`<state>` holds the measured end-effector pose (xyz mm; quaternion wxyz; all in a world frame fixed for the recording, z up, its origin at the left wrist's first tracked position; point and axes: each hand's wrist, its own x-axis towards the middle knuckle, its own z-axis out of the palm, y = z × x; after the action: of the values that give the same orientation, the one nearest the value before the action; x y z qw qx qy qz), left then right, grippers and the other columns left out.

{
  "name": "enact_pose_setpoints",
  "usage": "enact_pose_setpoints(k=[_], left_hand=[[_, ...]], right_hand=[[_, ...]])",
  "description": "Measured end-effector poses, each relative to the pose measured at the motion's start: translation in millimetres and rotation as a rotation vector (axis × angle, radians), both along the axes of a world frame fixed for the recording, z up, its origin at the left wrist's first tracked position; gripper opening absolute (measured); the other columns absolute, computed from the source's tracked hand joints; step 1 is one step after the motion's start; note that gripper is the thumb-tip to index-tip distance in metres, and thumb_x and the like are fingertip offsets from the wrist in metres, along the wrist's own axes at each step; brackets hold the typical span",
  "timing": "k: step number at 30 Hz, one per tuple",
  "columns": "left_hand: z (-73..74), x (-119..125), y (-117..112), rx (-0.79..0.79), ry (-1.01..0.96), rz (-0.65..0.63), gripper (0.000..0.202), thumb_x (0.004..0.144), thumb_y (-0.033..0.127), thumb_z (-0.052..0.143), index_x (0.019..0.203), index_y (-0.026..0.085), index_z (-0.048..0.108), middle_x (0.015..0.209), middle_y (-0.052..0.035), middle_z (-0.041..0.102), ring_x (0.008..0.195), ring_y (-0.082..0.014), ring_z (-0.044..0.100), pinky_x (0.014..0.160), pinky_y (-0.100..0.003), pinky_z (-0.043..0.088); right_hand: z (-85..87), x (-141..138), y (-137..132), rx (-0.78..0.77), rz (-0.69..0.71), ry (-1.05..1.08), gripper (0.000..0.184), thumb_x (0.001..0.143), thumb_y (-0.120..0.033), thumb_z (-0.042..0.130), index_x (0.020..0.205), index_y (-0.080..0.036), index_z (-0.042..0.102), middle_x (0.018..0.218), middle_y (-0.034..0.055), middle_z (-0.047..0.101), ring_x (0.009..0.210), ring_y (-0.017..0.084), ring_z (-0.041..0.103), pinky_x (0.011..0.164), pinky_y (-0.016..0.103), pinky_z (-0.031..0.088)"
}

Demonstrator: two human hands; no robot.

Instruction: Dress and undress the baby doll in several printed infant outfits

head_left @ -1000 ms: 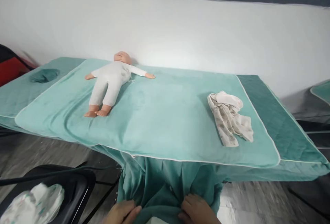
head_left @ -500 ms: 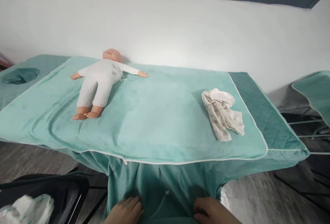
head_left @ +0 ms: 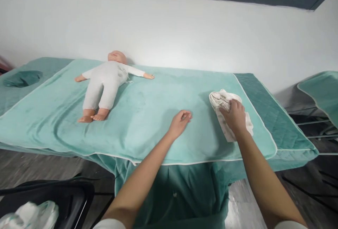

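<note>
A crumpled white patterned cloth point(head_left: 220, 100) lies on the right part of a light teal blanket point(head_left: 148, 116) spread over a table. My right hand point(head_left: 233, 115) rests on top of the cloth, its fingers curled into the fabric. My left hand point(head_left: 180, 122) hovers just above the blanket to the left of the cloth, fingers loosely curled and holding nothing. A baby doll point(head_left: 105, 84) in a white suit lies on its back at the far left of the blanket, head toward the wall.
A darker teal quilted cover point(head_left: 274, 116) shows at the table's right end. A white wall runs behind. A black chair point(head_left: 68, 197) with a white bundle point(head_left: 29, 215) stands at lower left. Another teal-covered table point(head_left: 322, 90) stands at far right.
Both hands rose from the hanging teal fabric at the table's front edge and reached out over the blanket; the right one has come down on the white cloth.
</note>
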<state>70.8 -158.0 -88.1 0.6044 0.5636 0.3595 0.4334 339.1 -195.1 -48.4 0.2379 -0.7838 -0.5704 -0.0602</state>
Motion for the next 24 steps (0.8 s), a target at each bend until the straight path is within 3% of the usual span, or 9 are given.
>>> enact_pose_setpoints(k=[3,6,8,12,14,16,19,24], left_hand=[[1.7,22,28,-0.135,-0.169,-0.027,0.040,0.085,0.053,0.072,0.100,0.017,0.063,0.098,-0.0088,0.068,0.093,-0.0174,0.067,0.082,-0.034,0.058],[4.2,29,39,-0.222,-0.254,-0.048,0.046,0.080,0.053,0.079,0.102,0.016,0.064,0.101,-0.0109,0.069,0.096,-0.0198,0.068,0.083,-0.037,0.059],[5.5,29,41,-0.256,-0.318,-0.033,0.049,0.078,0.053,0.082,0.105,0.016,0.065,0.111,-0.0132,0.070,0.104,-0.0222,0.069,0.088,-0.039,0.059],[7.5,26,39,-0.294,-0.457,0.060,0.060,0.072,0.048,0.089,0.121,0.021,0.064,0.138,-0.0120,0.065,0.119,-0.0261,0.067,0.099,-0.040,0.056],[8.6,22,39,-0.296,-0.564,0.116,0.066,0.073,0.045,0.089,0.129,0.024,0.062,0.139,-0.0099,0.067,0.122,-0.0267,0.067,0.105,-0.040,0.054],[9.9,17,39,-0.311,-0.685,0.164,0.066,0.078,0.044,0.085,0.135,0.025,0.059,0.136,-0.0091,0.070,0.123,-0.0271,0.068,0.109,-0.041,0.052],[10.6,12,41,-0.364,-0.807,0.206,0.065,0.079,0.037,0.084,0.137,0.025,0.058,0.134,-0.0087,0.072,0.121,-0.0273,0.070,0.109,-0.041,0.052],[6.8,12,45,-0.403,-0.821,0.285,0.063,0.070,0.019,0.087,0.126,0.025,0.059,0.118,-0.0046,0.076,0.115,-0.0246,0.073,0.106,-0.040,0.054]], right_hand=[[-12.9,11,24,-0.044,-0.104,-0.056,0.048,0.090,-0.042,0.057,0.123,-0.008,0.060,0.130,0.0266,0.059,0.121,0.042,0.050,0.102,0.057,0.043],[-18.4,12,34,-0.005,0.012,-0.091,0.025,0.089,-0.033,0.053,0.104,-0.015,0.062,0.116,0.0205,0.062,0.110,0.036,0.052,0.096,0.051,0.044],[-16.7,3,38,0.094,0.089,0.016,0.014,0.085,-0.031,0.058,0.094,-0.020,0.060,0.103,0.0139,0.062,0.098,0.030,0.053,0.089,0.046,0.045],[-5.5,-53,43,0.272,0.341,0.339,0.014,0.085,-0.034,0.066,0.090,-0.023,0.059,0.090,0.0029,0.058,0.080,0.020,0.051,0.078,0.036,0.043],[0.6,-90,46,0.240,0.536,0.478,0.010,0.088,-0.031,0.064,0.091,-0.024,0.059,0.090,0.0008,0.057,0.082,0.018,0.051,0.080,0.034,0.043],[3.7,-119,53,0.195,0.611,0.655,0.011,0.091,-0.034,0.064,0.095,-0.024,0.060,0.093,-0.0003,0.058,0.083,0.017,0.052,0.080,0.033,0.043],[-1.3,-135,72,0.200,0.604,0.803,0.015,0.092,-0.039,0.064,0.096,-0.025,0.061,0.098,-0.0004,0.062,0.086,0.016,0.055,0.081,0.031,0.044],[-20.9,-117,97,0.289,0.435,1.038,0.022,0.084,-0.042,0.073,0.094,-0.023,0.066,0.101,0.0007,0.068,0.093,0.017,0.060,0.088,0.033,0.047]])
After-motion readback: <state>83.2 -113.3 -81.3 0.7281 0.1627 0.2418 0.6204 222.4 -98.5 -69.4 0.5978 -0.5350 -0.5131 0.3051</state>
